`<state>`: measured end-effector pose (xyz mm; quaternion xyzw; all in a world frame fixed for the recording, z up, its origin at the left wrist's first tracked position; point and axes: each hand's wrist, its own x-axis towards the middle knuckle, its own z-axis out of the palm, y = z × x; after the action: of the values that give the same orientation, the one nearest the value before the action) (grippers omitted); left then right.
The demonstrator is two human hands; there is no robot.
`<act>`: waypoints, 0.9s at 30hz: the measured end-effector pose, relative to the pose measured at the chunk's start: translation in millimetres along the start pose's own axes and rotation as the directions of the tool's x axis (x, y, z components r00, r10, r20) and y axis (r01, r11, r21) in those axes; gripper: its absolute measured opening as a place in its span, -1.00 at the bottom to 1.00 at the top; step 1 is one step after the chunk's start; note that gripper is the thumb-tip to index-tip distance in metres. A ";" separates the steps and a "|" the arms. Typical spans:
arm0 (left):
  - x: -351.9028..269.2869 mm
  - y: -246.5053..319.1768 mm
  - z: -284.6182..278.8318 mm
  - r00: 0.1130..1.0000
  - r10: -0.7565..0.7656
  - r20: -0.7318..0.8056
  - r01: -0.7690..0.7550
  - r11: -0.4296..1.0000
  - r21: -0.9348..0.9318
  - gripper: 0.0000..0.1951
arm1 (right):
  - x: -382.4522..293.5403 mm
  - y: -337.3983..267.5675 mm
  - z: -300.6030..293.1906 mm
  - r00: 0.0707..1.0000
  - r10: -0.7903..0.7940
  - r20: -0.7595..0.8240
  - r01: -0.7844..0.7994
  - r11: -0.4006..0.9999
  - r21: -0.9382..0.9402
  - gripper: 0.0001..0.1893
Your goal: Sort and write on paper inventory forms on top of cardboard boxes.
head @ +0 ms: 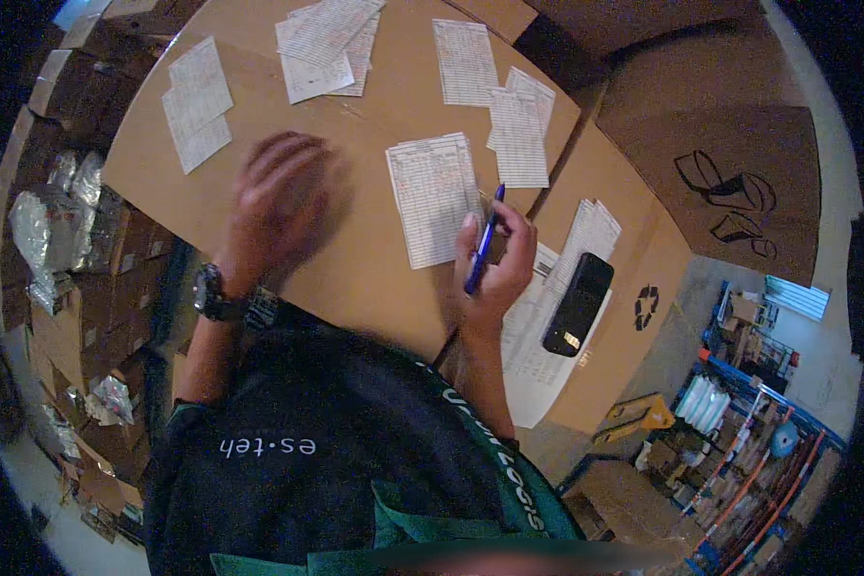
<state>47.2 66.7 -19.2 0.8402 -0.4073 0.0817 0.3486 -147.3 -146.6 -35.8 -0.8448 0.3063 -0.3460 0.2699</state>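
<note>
My right hand [500,252] grips a blue pen [484,241], its tip pointing away from me, at the right edge of a small stack of printed sheets [432,201]. My left hand [288,194], blurred, hovers over or rests on the cardboard surface [360,273] left of that stack; whether it touches is unclear. A dark wristwatch [214,291] is on the left wrist. Further off lie overlapping slips [198,104] at left, a fanned pile of papers [324,54], a single sheet [466,61] and more slips [520,140] at right.
A black phone [578,304] lies on papers [540,374] to my right. Cardboard boxes [749,173] stand beyond it. Plastic-wrapped items [50,230] and stacked boxes are at left. A yellow pallet jack [633,417] and shelving [756,446] show at lower right.
</note>
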 end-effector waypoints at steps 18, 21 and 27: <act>-9.2 64.1 58.0 0.906 0.260 0.335 -0.223 0.964 -0.145 -0.20 | 3.1 -9.0 -8.2 0.986 -0.024 0.164 0.038 0.996 -0.080 -0.70; -13.4 63.0 63.6 0.907 0.283 0.311 -0.261 0.959 -0.111 -0.22 | 2.9 -9.8 -6.8 0.992 -0.001 0.123 0.007 0.999 -0.047 -0.73; -17.4 65.0 55.1 0.913 0.293 0.285 -0.285 0.956 -0.072 -0.46 | 0.7 1.4 -2.0 0.976 0.206 0.071 -0.216 0.958 0.191 -0.77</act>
<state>-20.4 14.0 -33.8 0.7684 -0.5751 0.0012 0.2809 -148.9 -148.5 -35.3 -0.7847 0.3522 -0.3226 0.3952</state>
